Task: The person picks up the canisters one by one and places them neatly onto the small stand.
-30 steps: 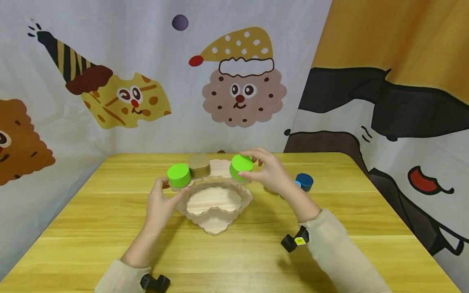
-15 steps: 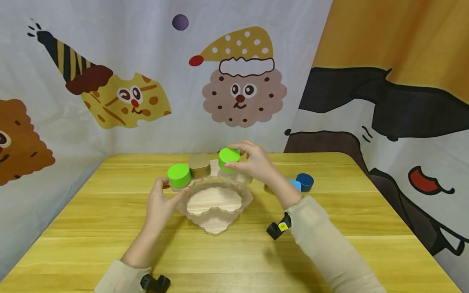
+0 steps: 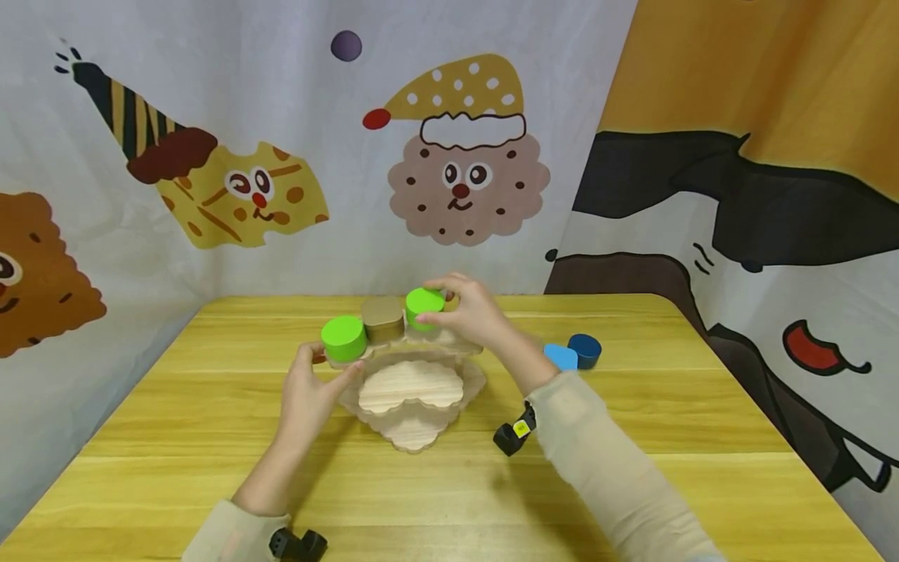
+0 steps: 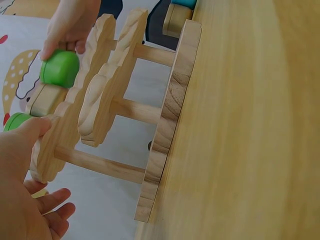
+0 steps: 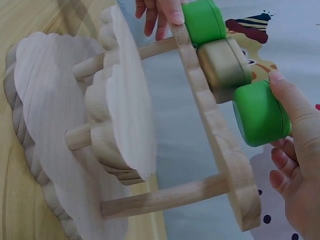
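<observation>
A pale wooden tiered stand (image 3: 410, 386) with scalloped shelves rises on round posts from its base. Along its top shelf (image 5: 212, 125) sit a green round tin (image 3: 343, 337) at the left end and a gold rounded-square tin (image 3: 382, 318) beside it. My right hand (image 3: 474, 316) pinches a second green tin (image 5: 260, 114) between thumb and fingers, just right of the gold one; whether its bottom touches the shelf I cannot tell. My left hand (image 3: 309, 390) grips the shelf's left end, thumb (image 4: 37, 127) on the edge by the first green tin.
To the right on the wooden table (image 3: 421, 507) stand a light blue tin (image 3: 560, 357) and a dark blue tin (image 3: 585, 350). In the left wrist view a tan tin (image 4: 176, 20) shows beyond the stand's base. A printed curtain (image 3: 281, 101) hangs behind the table.
The right hand has carried its green tin leftward along the top shelf, closer to the gold tin. More of the light blue tin shows now. The left hand stays put.
</observation>
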Demonstrator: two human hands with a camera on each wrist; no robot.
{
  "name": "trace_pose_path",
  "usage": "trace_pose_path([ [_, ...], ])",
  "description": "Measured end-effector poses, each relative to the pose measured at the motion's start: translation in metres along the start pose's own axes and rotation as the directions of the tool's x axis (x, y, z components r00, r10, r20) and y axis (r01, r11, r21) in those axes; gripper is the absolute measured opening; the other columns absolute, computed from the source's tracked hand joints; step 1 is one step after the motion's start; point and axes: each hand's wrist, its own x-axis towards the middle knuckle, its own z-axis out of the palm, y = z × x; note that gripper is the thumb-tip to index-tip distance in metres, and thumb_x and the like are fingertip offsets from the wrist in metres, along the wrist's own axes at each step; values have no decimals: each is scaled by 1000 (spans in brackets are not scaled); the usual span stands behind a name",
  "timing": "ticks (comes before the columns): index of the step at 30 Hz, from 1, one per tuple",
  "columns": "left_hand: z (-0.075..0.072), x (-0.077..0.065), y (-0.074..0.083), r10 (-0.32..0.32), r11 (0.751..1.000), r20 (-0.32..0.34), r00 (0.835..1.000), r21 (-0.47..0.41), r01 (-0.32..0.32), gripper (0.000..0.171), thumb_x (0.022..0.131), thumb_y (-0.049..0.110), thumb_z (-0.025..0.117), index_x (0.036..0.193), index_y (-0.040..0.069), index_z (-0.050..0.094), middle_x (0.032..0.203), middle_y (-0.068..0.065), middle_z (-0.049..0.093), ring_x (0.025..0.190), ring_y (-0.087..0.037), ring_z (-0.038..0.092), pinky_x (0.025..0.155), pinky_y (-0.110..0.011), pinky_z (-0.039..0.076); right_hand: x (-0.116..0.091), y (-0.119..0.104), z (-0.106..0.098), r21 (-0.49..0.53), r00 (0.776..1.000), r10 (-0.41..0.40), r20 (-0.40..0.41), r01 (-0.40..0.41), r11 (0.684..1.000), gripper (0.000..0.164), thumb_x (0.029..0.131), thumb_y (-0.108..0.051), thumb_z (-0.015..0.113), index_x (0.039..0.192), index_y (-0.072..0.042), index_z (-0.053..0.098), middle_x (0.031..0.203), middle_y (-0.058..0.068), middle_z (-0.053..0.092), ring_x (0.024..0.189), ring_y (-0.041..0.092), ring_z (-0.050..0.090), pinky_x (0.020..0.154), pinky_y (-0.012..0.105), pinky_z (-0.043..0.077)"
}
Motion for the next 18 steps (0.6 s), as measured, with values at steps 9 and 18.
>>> trace_pose_path([
  [9,0,0,1,-11,1000,4,1000,-8,11,68,78,34,81,123,-5,47,118,-21,53,113,-39,48,93,-50,38,1,4,7,-1,1000,5,4,-5,1000,58,74,-33,84,121,-6,64,107,0,60,90,17,51,71,30,47],
  [18,-1,1,0,-1,1000,3,1000,-8,1,67,78,31,81,123,-6,47,118,-22,54,113,-40,48,93,-51,38,0,6,11,-14,998,51,27,-51,999,59,75,-36,82,123,-10,63,106,-1,59,88,17,51,67,28,47],
])
